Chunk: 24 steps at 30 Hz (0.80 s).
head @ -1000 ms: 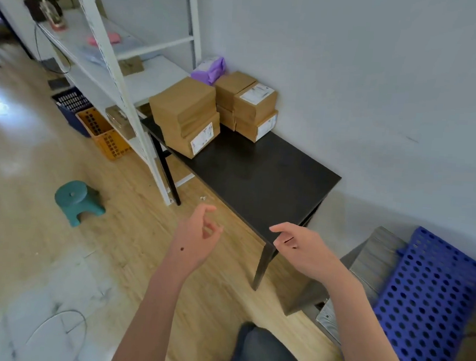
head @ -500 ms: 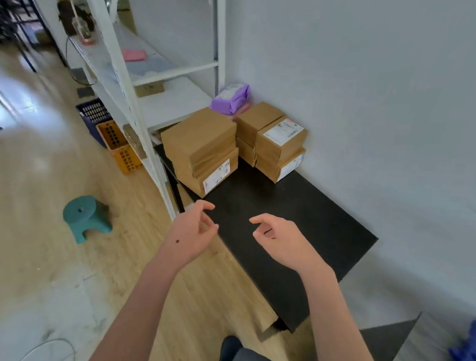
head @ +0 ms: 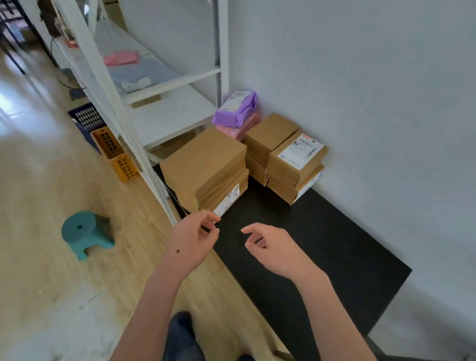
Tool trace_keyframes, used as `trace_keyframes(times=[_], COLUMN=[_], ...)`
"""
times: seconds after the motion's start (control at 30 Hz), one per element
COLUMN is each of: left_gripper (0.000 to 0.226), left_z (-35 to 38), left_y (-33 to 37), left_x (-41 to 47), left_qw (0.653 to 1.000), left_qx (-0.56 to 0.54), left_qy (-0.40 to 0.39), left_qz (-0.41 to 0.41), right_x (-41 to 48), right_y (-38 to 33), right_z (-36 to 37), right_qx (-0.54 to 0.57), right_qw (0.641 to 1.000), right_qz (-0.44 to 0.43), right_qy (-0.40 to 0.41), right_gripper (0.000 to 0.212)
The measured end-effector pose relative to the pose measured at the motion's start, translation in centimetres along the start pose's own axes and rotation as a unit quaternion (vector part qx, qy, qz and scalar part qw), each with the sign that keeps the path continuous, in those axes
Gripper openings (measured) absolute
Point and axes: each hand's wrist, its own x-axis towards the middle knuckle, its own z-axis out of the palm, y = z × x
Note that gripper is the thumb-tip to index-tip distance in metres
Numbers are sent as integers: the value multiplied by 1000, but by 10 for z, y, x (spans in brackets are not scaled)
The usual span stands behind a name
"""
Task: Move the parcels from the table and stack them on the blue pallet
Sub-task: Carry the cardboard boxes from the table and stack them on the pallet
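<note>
Beside the white shelving rack, the black counter is filling more of the view than half a second ago. The brown cardboard parcels are sitting at its far end by the wall: a wide stack nearest, two narrower stacks just behind it, and a purple pouch lying beyond. Both hands are reaching closer, loosely curled and holding nothing. The left hand is hovering just before the wide stack's near corner, and the right hand is hanging above bare counter.
</note>
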Motion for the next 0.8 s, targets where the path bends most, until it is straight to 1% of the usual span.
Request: trace_keyframes(times=[0.17, 0.27, 0.37, 0.43, 0.57, 0.7, 0.8], left_gripper=[15, 19, 25, 30, 43, 62, 75], left_z=[-17, -35, -53, -66, -80, -83, -81], left_y=[-20, -35, -49, -62, -79, -96, -110], left_x=[51, 84, 115, 139, 177, 206, 220], left_qw=[999, 996, 988, 983, 982, 980, 977], left_qx=[8, 28, 44, 51, 36, 5, -51], left_qy=[12, 23, -10, -43, -68, -134, -176], left_qz=[33, 79, 150, 173, 172, 146, 110], right_x=[44, 71, 93, 114, 141, 156, 165], right_y=[-22, -40, -54, -67, -87, -96, -99], right_z=[6, 16, 26, 34, 47, 58, 64], right_qx=[18, 62, 111, 146, 235, 297, 350], right_qw=[998, 992, 982, 971, 939, 910, 880], right_qz=[23, 51, 82, 108, 150, 193, 228], right_qy=[59, 96, 130, 154, 198, 216, 228], right_gripper=[39, 42, 47, 50, 57, 61, 62])
